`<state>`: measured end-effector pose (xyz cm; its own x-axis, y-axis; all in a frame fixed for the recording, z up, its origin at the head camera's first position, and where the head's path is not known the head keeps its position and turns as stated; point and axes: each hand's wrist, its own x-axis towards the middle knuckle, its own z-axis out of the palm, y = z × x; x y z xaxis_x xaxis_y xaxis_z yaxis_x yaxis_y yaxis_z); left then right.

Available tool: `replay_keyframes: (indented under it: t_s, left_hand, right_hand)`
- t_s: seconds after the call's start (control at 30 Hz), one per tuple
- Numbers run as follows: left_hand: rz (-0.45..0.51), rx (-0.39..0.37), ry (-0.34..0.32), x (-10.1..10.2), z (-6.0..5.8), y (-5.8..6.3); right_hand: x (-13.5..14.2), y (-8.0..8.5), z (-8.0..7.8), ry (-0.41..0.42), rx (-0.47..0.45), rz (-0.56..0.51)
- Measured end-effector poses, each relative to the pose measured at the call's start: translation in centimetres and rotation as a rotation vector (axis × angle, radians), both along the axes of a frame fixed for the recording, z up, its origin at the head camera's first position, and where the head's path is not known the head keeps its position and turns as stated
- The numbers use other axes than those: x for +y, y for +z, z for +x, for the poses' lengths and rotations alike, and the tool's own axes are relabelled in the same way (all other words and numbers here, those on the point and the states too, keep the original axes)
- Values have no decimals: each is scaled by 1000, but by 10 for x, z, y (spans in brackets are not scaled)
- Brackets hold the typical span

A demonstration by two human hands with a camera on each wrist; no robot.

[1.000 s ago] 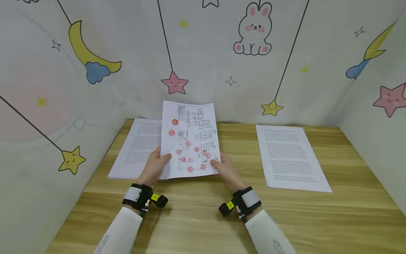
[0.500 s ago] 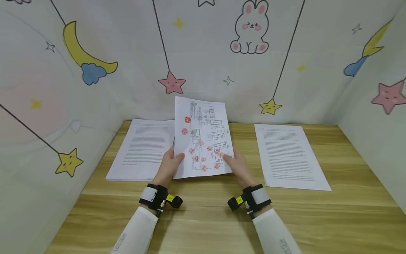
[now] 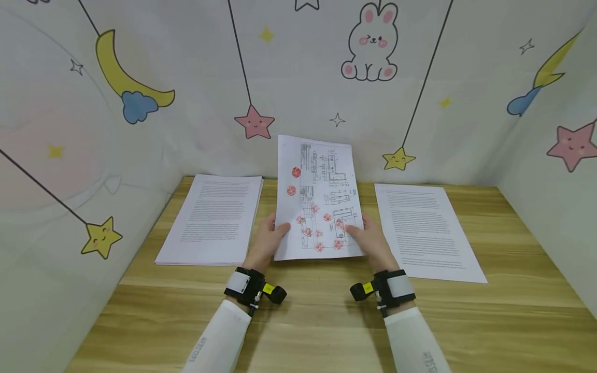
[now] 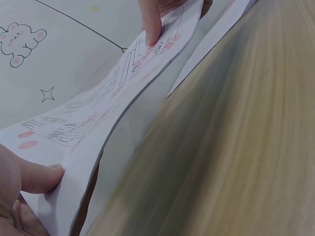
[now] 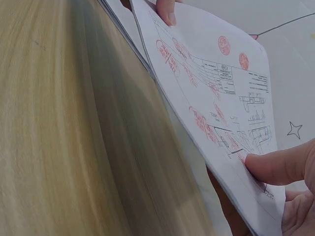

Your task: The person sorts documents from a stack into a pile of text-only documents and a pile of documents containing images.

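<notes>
A sheaf of paper [image 3: 312, 155] is held up off the table between both hands, tilted toward me. Its top sheet carries line drawings and several red round stamps. My left hand [image 3: 267, 241] grips the left edge, thumb on the front and fingers behind. On the right edge my right hand [image 3: 373, 241] does likewise, its thumb [image 5: 275, 164] pressed over a printed drawing. In the left wrist view the sheaf [image 4: 83, 118] bows between the hands, and its edge shows some thickness. The fingers behind the paper are mostly hidden.
A stack of printed text sheets [image 3: 210, 223] lies at the table's left. To the right rest printed sheets [image 3: 424, 233], partly behind my right hand. The wooden table [image 3: 308, 331] runs back to a patterned cloth wall [image 3: 303, 77]. Each wrist wears a strapped camera band.
Both hands have carried the sheaf to the right and slightly up, away from the left stack, which now shows its full front. The grip looks the same.
</notes>
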<state>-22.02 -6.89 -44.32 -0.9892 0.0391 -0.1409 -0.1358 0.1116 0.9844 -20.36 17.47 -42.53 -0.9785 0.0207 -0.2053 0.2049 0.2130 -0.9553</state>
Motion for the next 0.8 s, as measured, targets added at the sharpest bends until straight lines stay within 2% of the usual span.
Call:
replay_keyframes:
  t_s: [0.1, 0.33, 0.6, 0.7, 0.8]
  left_hand:
    - [25, 1, -17, 4, 0, 1]
    - [-18, 10, -38, 8, 0, 3]
    - [-136, -19, -153, 8, -1, -7]
    - [-163, -3, -143, 9, -2, -11]
    - [-180, 7, -103, 9, -3, -14]
  right_hand:
    - [4, 2, 1, -16, -5, 4]
    - [13, 5, 1, -37, -25, 42]
    - [22, 1, -2, -29, -48, 108]
    - [23, -4, -3, -14, -48, 139]
    - [23, -10, -5, 2, -59, 175]
